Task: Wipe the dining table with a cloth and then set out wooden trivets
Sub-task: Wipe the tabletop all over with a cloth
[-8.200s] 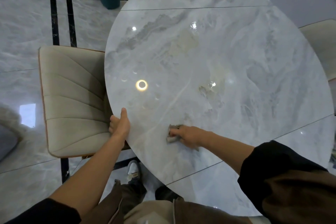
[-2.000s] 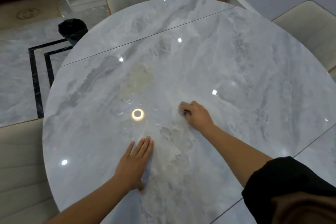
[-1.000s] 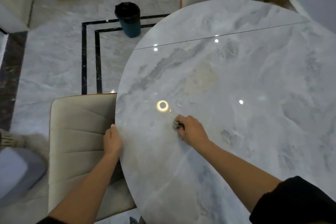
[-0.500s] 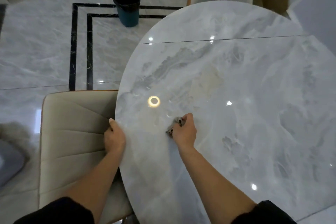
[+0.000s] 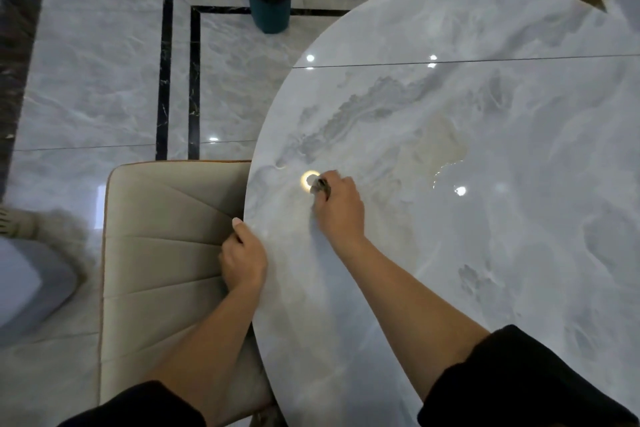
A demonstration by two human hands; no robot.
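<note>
**Marble table mid-wipe, cloth nearly lost in the fist**

Only a dark scrap of cloth [image 5: 321, 186] shows. It is bunched inside the curled fingers of the right hand [image 5: 341, 210] and pressed to the table [image 5: 485, 253] at a ring of reflected light. Half a second ago those fingers sat below-right of that ring. The left hand [image 5: 242, 258] grips the rim, thumb on top, fingers hidden underneath. A chair [image 5: 162, 236] sits just left of them. Right of the wiping fingers, marble runs out of frame.
</note>
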